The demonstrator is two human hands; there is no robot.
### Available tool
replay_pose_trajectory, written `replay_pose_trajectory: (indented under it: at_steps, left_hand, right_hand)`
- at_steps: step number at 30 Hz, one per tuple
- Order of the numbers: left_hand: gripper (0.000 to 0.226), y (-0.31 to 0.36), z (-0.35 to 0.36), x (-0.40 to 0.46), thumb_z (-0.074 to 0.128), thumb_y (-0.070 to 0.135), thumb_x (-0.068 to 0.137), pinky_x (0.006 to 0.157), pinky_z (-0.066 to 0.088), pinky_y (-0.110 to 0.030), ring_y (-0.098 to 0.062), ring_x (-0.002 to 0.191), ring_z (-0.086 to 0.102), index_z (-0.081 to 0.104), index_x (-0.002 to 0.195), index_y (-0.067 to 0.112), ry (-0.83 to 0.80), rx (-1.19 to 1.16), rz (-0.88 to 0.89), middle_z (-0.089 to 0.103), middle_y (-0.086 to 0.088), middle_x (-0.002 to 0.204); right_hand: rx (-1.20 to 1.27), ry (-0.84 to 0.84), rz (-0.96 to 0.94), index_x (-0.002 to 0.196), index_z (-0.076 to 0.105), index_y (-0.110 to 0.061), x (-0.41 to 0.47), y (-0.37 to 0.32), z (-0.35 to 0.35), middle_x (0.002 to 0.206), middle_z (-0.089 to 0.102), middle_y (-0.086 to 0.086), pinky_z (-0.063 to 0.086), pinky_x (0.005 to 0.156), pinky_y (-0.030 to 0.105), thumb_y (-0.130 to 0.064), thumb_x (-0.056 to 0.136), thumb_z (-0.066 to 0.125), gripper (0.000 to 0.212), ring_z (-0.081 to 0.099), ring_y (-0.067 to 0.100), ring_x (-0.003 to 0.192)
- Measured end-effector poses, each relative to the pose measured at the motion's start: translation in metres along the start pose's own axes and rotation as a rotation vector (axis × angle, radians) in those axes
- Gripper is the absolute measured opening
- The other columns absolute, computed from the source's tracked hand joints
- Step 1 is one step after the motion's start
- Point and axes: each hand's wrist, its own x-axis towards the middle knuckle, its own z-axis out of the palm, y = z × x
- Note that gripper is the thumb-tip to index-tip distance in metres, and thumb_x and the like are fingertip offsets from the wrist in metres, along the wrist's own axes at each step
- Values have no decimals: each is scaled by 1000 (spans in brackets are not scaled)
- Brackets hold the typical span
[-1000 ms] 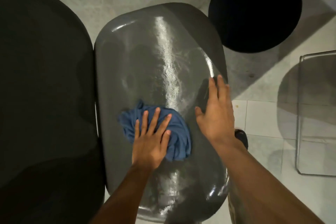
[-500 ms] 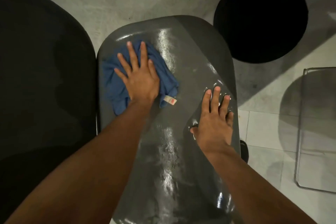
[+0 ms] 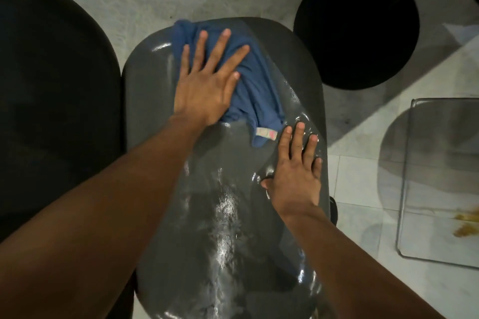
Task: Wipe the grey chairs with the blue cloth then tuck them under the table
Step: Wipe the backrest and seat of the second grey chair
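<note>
1. Hands are both down on the grey chair (image 3: 223,215), which fills the middle of the picture and looks shiny and wet.
2. The left hand (image 3: 204,85) lies flat on the blue cloth (image 3: 254,85), with its fingers straight and spread wide. It presses the cloth down and does not curl around it.
3. The blue cloth is bunched up at the far end of the chair seat. Its top edge hangs a little over the far rim of the chair.
4. A small white and pink tag (image 3: 266,133) sticks out of the near edge of the cloth, just beside the fingertips of the right hand.
5. The right hand (image 3: 295,176) rests flat on the right side of the chair seat, close to the edge. Its fingers are straight and a bit apart, and it holds nothing.
6. A big black seat (image 3: 57,101) sits just beside the grey chair on the left.
7. A round black table base (image 3: 355,31) stands on the pale tiled floor (image 3: 363,184), past the far right corner of the chair. A black post rises from it toward the top right.
8. A see-through chair (image 3: 438,181) stands on the floor at the right. Something yellow shows near its right edge, but I cannot tell what it is.
</note>
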Motion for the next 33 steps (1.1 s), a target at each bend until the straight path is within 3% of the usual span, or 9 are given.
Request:
replay_pose_trajectory:
  at_steps: [4,8,13,17,19,22,26,29,33]
  left_hand:
    - [54,-31,-6,-17,18,50,111,126,2,-60,-33,159,-5,7,163,44,-23,-81,-221,-1,2,173]
    - [56,11,-6,8,17,47,109,122,-2,-67,-38,157,-9,2,163,40,-17,-120,-324,-5,3,173]
    - [57,85,-5,26,15,47,106,118,1,-74,-42,157,-6,10,163,41,-85,40,69,-3,1,173]
    - [56,96,1,8,11,50,106,122,2,-67,-36,158,-3,13,161,44,-194,116,434,4,5,173]
    - [53,73,1,1,16,49,109,126,2,-60,-33,159,-1,14,161,45,-168,47,375,5,8,173]
    - [52,28,2,-27,22,49,110,126,6,-59,-32,159,-2,9,161,48,-115,-7,67,0,10,173]
    - [56,-4,16,-115,17,55,108,125,6,-63,-34,158,-8,2,162,47,-210,-125,-262,-10,7,172]
    - [60,18,35,-209,13,57,104,122,14,-67,-37,158,-5,7,162,42,-296,-137,-293,-6,4,173]
    - [54,85,44,-302,25,45,107,117,20,-67,-43,157,7,34,158,32,-365,-84,-80,5,-1,173]
  right_hand:
    - [18,-8,-8,149,-39,-16,-2,-2,-1,152,-50,7,8,125,57,-43,90,72,128,-31,39,147]
    - [15,-24,-31,148,-40,-16,-1,2,-3,152,-51,7,6,125,57,-43,92,69,126,-33,40,146]
    - [18,-2,-72,151,-35,-19,0,10,-1,153,-50,4,4,126,54,-46,92,67,121,-31,37,148]
    - [47,28,-138,158,-21,-23,-4,24,-2,158,-42,1,7,127,50,-53,91,66,114,-27,32,151]
    - [28,49,-189,158,-21,-24,-10,33,-3,159,-41,1,6,127,47,-52,94,63,109,-27,31,151]
    - [35,62,-253,159,-18,-25,-20,49,1,161,-37,-2,6,128,45,-44,98,59,100,-25,28,152]
    - [177,70,-277,162,-2,-27,-37,71,14,165,-27,-11,27,122,40,-35,102,52,81,-19,18,154]
    - [259,99,-256,162,10,-28,-50,83,22,167,-17,-16,40,112,32,-31,104,48,70,-13,8,154]
    - [417,125,-217,159,27,-27,-64,94,31,167,-1,-18,39,112,31,-27,105,47,59,1,3,154]
